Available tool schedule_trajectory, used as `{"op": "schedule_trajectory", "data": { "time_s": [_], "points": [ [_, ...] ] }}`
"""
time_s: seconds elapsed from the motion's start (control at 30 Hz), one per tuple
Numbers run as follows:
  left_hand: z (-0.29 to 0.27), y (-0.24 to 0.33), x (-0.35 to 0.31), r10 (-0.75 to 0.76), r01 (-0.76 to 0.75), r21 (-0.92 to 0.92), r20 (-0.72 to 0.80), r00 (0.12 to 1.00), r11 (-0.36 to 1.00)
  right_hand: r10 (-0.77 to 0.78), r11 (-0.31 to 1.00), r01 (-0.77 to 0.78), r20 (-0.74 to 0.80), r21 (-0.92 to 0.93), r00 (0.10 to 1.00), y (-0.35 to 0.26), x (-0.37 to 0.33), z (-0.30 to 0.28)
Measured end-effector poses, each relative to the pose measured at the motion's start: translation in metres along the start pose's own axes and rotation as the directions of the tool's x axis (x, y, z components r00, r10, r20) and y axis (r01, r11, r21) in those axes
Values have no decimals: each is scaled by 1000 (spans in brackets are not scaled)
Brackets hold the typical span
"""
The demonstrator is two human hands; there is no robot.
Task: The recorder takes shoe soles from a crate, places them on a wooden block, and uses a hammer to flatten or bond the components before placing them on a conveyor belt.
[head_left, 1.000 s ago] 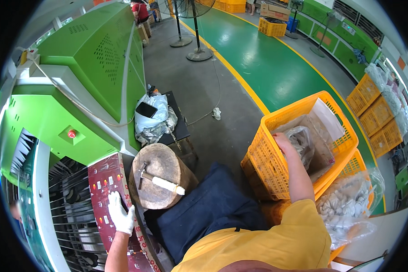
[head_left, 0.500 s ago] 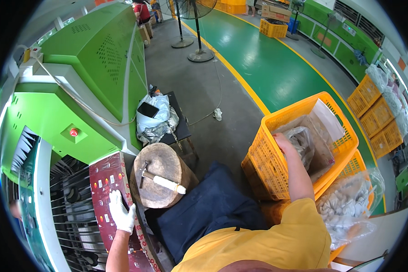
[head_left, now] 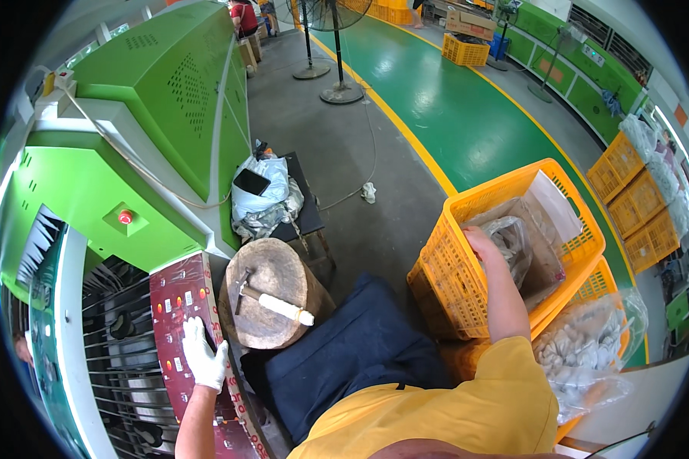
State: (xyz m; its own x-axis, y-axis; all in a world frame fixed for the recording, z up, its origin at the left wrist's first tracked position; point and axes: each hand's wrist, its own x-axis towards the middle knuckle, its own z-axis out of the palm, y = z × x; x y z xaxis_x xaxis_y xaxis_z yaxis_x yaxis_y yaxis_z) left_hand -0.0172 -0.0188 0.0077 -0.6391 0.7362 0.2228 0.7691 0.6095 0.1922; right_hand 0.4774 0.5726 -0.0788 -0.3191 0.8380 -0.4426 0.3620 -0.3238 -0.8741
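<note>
My left hand (head_left: pixel 204 356), in a white glove, lies flat with its fingers stretched on a dark red printed board (head_left: pixel 177 315) beside the green machine. Bare, my right hand (head_left: pixel 480 243) reaches over the near left side of a yellow plastic crate (head_left: pixel 453 264). Its fingers dip inside and are mostly hidden, so I cannot make out what they hold. A clear plastic bag (head_left: pixel 514 249) with grey contents lies in the crate next to that hand, against a brown cardboard liner (head_left: pixel 545 246). Between my hands, a hammer (head_left: pixel 279 307) with a white-wrapped handle rests on a wooden stump (head_left: pixel 272 264).
A green machine (head_left: pixel 153 99) with a red button (head_left: pixel 125 217) stands at the left. Beyond the stump, a small black table (head_left: pixel 302 200) bears bags and a phone (head_left: pixel 251 182). At the lower right sits a clear bag of grey-white pieces (head_left: pixel 582 344). Standing fans (head_left: pixel 341 92) are farther off.
The view has shifted very slightly. My left hand stays on the board, and my right hand stays inside the crate, with little visible movement.
</note>
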Motion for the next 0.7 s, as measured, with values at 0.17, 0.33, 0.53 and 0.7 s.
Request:
{"op": "schedule_trajectory", "data": {
  "time_s": [0.17, 0.33, 0.53, 0.7],
  "points": [
    [1, 4, 4, 16, -16, -34, -17, 1000, 999, 5, 1000, -4, 21, -23, 1000, 8, 6, -15],
    [-1, 0, 1, 0, 0, 1, 5, 1000, 1000, -10, 1000, 10, 19, 12, 1000, -1, -3, -5],
    [-1, 2, 2, 0, 0, -24, 1, 1000, 1000, 8, 1000, -8, 17, -6, 1000, -4, -3, -9],
    [1, -1, 3, 9, -9, -9, 4, 1000, 1000, -103, 983, 93, -56, -156, 993, 9, 7, -9]
  ]
}}
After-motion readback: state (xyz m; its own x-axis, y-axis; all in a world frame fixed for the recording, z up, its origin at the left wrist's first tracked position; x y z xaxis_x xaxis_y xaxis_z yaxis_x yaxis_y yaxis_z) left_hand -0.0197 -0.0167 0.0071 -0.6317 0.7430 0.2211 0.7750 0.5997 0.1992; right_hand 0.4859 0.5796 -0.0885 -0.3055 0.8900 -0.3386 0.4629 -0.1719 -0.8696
